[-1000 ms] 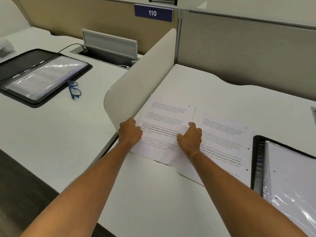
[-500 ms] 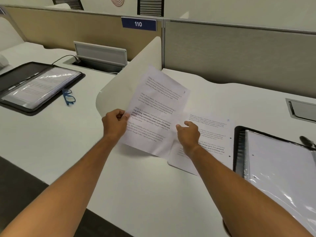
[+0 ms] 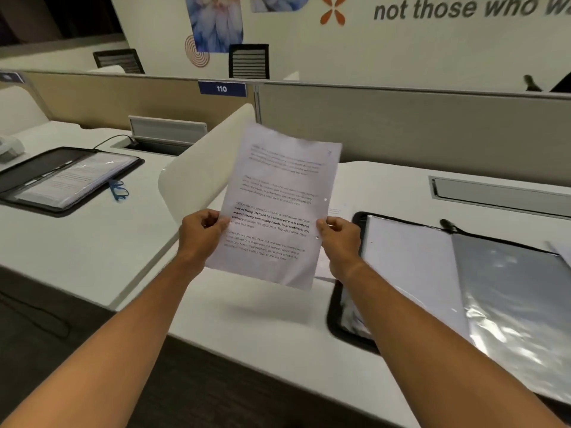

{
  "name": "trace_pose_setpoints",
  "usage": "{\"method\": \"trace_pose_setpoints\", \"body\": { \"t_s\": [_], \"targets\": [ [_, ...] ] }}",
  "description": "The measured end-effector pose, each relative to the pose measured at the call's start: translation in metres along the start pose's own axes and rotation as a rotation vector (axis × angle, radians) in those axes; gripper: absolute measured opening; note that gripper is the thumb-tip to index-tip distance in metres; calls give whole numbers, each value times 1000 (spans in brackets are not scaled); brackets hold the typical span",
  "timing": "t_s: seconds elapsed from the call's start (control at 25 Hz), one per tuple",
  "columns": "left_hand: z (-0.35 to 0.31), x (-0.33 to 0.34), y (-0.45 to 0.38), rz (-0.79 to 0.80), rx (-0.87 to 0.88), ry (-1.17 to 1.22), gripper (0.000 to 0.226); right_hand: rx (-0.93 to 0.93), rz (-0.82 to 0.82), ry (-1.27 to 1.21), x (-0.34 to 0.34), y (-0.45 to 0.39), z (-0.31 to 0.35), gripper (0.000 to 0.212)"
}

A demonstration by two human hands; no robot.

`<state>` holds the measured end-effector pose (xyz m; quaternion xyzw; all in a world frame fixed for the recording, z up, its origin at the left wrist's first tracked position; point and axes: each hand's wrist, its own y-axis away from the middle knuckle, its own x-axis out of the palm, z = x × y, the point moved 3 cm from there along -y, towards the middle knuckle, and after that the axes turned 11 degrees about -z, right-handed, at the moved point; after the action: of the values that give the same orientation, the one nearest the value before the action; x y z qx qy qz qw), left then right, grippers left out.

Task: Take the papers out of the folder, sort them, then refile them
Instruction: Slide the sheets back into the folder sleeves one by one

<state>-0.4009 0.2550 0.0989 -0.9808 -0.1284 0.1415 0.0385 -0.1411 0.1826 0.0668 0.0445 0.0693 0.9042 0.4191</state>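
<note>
While the folder (image 3: 432, 273) lies open at 3 o'clock, left hand (image 3: 200, 236) and right hand (image 3: 338, 239) pinch the paper (image 3: 275, 208) upright above the desk (image 3: 247, 319)

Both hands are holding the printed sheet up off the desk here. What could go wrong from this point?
The sheet is pinched only at its side edges by the left hand and right hand, so it could sag or crease. Another paper lies behind it beside the open folder; lowering the sheet carelessly might shuffle the order.
</note>
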Motion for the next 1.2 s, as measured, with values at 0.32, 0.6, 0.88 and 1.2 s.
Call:
{"method": "trace_pose_setpoints", "body": {
  "t_s": [0.32, 0.6, 0.88, 1.2],
  "targets": [
    [-30, 39, 160, 173, -35, 68, 9, -57, -44, 39, -194, 61, 3, 19],
    [-42, 91, 284, 307, -73, 4, 7, 16, -183, -29, -347, 107, -6, 7],
    [-42, 161, 343, 374, -191, 58, 10, 239, -496, -184, -434, 151, -38, 14],
    [-29, 220, 401, 393, -239, 95, 9, 438, -656, -619, -413, 204, -75, 13]
  ]
}}
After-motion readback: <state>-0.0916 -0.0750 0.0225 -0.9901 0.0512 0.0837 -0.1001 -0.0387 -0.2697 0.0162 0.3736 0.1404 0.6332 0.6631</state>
